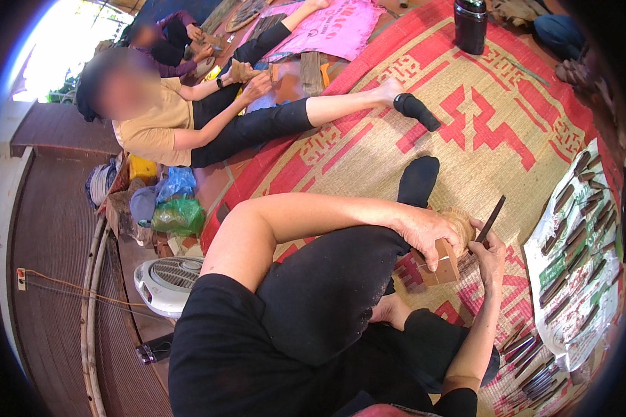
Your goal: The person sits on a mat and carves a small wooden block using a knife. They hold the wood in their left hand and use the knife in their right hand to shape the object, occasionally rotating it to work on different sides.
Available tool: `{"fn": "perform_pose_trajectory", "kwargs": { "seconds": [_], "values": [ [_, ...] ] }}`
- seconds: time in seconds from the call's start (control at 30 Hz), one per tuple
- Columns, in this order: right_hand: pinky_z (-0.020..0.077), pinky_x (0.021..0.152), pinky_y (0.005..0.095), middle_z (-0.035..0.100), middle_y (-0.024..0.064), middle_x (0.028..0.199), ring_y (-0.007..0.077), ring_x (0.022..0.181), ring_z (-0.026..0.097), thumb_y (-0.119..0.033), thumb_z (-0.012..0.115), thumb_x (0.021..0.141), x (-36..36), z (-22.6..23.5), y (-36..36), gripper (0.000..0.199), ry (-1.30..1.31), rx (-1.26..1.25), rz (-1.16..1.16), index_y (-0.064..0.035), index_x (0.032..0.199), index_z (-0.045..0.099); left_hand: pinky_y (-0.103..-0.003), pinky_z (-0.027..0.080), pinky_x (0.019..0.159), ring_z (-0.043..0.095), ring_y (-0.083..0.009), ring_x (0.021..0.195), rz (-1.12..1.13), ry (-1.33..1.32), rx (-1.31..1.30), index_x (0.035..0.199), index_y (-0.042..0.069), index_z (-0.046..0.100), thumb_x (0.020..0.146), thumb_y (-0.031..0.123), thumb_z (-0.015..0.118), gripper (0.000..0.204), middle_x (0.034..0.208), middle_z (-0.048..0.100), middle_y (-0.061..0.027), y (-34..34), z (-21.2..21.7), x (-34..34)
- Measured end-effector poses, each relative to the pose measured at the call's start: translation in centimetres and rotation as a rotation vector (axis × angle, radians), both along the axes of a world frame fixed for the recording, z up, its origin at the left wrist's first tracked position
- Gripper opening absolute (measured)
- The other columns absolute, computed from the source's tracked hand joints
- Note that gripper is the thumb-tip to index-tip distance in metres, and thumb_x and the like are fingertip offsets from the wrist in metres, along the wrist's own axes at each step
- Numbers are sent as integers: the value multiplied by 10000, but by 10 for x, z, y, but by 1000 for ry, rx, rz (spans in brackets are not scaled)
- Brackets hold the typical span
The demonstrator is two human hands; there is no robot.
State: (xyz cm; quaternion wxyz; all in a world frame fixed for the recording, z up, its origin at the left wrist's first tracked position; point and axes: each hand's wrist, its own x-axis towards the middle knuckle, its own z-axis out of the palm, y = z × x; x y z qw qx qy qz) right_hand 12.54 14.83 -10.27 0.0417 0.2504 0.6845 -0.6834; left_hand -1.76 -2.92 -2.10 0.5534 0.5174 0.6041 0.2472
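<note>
Well, your left hand (428,233) is wrapped round the wood (444,275), held at 4 o'clock in the view, above the mat (368,156); your right hand (491,260) pinches the dark tool (494,214) at the wood's 2 o'clock. I can't tell how the tool's lower end meets the wood. Too hard a push, or a loose grip letting the wood turn, could send it skidding into your left hand or, at 7 o'clock, your bare foot (394,311).
</note>
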Motion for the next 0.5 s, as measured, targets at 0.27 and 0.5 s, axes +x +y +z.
{"fn": "perform_pose_trajectory", "kwargs": {
  "seconds": [0.27, 0.5],
  "values": [
    [444, 655, 219, 579, -16, 788, 70, 684, 519, 48, 578, 736, -1, -5, -2, 451, 11, -2, -21, -15, 1182, 611, -359, 453, 834, 588, -270, 986, 112, -89, -26, 1119, 61, 577, 663, 256, 765, 530, 1040, 601, -128, -2, -5, -2],
    [471, 709, 231, 625, 18, 843, 96, 735, 569, 50, 567, 768, 2, -21, 6, 377, -37, -32, -115, -4, 1137, 622, -292, 498, 788, 587, -157, 978, 591, -509, -154, 1212, 16, 502, 743, 198, 768, 569, 1084, 607, -81, -3, -12, -6]
  ]
}}
